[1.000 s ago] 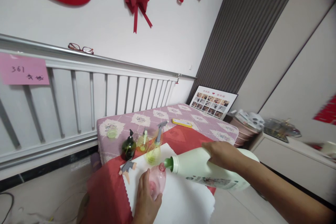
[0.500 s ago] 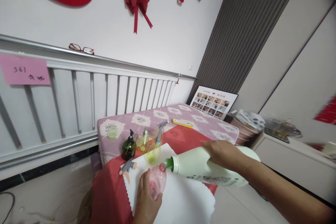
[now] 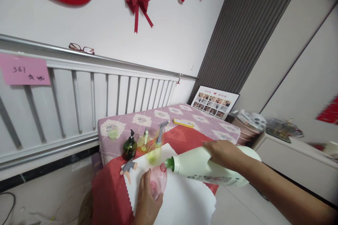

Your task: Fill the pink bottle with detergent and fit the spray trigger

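My left hand (image 3: pixel 148 197) is wrapped round a clear pink bottle (image 3: pixel 159 180) with an uncapped neck, tilted slightly right. In my right hand (image 3: pixel 223 154) is a large pale green detergent jug (image 3: pixel 195 163), lying nearly on its side by its handle. Its green spout (image 3: pixel 169 164) meets the pink bottle's mouth; whether liquid flows I cannot make out. Left of the pink bottle lies a grey spray trigger head (image 3: pixel 129 167). Behind stand a dark green pump bottle (image 3: pixel 130 147), a yellowish pump bottle (image 3: pixel 144 143) and a yellow spray bottle (image 3: pixel 155 151) with a grey trigger.
A white scalloped mat (image 3: pixel 185 204) and red cloth (image 3: pixel 111 190) lie over the purple patterned table cover (image 3: pixel 142 119). A light green cap (image 3: pixel 113 133) and a yellow box (image 3: pixel 183 123) rest farther back. A white radiator (image 3: pixel 113 91) borders the table's far side.
Almost nothing differs. Both hands, the pink bottle and the tilted jug keep their places; the view has shifted very slightly.
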`<state>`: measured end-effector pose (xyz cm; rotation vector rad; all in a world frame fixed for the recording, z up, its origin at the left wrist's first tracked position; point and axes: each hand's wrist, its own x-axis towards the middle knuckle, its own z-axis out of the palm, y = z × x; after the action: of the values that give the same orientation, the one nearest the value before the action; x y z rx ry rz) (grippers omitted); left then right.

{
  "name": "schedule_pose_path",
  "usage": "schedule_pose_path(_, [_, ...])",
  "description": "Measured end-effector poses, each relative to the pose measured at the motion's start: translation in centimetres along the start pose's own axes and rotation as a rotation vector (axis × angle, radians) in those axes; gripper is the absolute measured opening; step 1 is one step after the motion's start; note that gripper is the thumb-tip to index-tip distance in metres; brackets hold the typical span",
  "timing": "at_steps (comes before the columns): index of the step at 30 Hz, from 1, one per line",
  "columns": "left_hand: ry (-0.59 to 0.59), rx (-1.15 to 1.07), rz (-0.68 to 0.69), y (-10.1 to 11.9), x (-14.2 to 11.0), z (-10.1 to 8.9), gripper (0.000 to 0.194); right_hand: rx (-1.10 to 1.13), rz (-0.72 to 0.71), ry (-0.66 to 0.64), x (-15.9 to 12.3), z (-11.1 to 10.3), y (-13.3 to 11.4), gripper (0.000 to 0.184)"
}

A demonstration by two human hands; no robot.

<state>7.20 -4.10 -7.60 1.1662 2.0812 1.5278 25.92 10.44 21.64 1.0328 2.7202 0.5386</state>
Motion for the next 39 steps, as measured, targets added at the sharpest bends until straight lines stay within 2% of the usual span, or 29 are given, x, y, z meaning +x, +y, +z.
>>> schedule_pose_path(6, [0.047,0.032,0.069,-0.2,0.2,0.2,0.076,0.012,0.004,0.009,0.1,0.3,0.2,0.029])
schedule_pose_path(17, [0.061,0.054,0.079,-0.3,0.2,0.2,0.076,0.012,0.028,-0.018,-0.1,-0.2,-0.1,0.031])
schedule_pose_path(23, [0.078,0.054,0.077,0.0,0.0,0.0,0.075,0.022,0.044,-0.022,-0.1,-0.4,-0.3,0.025])
schedule_pose_path(28, [0.053,0.027,0.054,0.2,0.0,-0.2,0.073,0.011,0.048,-0.026,-0.1,-0.6,-0.5,0.026])
schedule_pose_path(33, [0.049,0.037,0.071,-0.3,0.0,0.2,0.075,-0.007,0.038,-0.025,-0.2,-0.7,-0.5,0.027])
schedule_pose_path(39, [0.115,0.052,0.091,-1.3,0.2,1.0,0.077,-0.019,0.016,-0.005,-0.1,-0.3,-0.3,0.027])
